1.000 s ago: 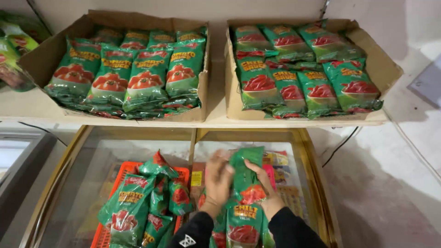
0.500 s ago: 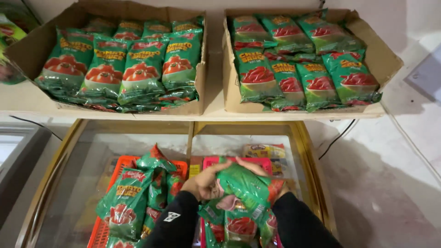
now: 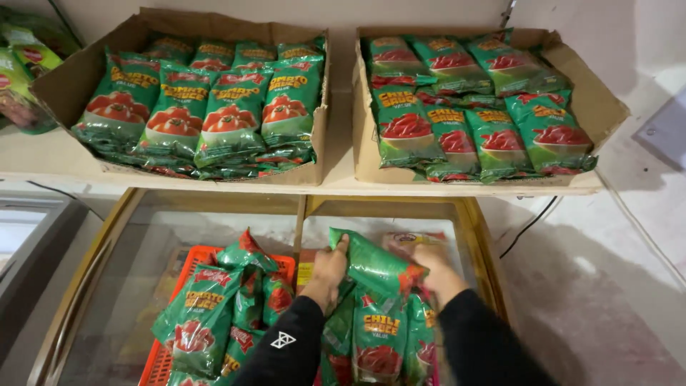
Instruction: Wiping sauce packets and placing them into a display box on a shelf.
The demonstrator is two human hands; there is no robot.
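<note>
Low in the centre of the frame, both hands hold one green sauce pouch lying sideways. Left hand is closed on its left end, fingers pinching the corner; right hand grips its right, red-printed end. Both sleeves are dark. The held pouch sits just above a pile of upright chili pouches at bottom centre, touching or nearly so; contact cannot be resolved. Left of that, an orange crate carries tomato pouches. Both stand on the glass lid of a chest freezer with a gold-coloured frame. Across the upper frame, a shelf bears two cardboard boxes: left box of tomato pouches, right box of chili pouches.
</note>
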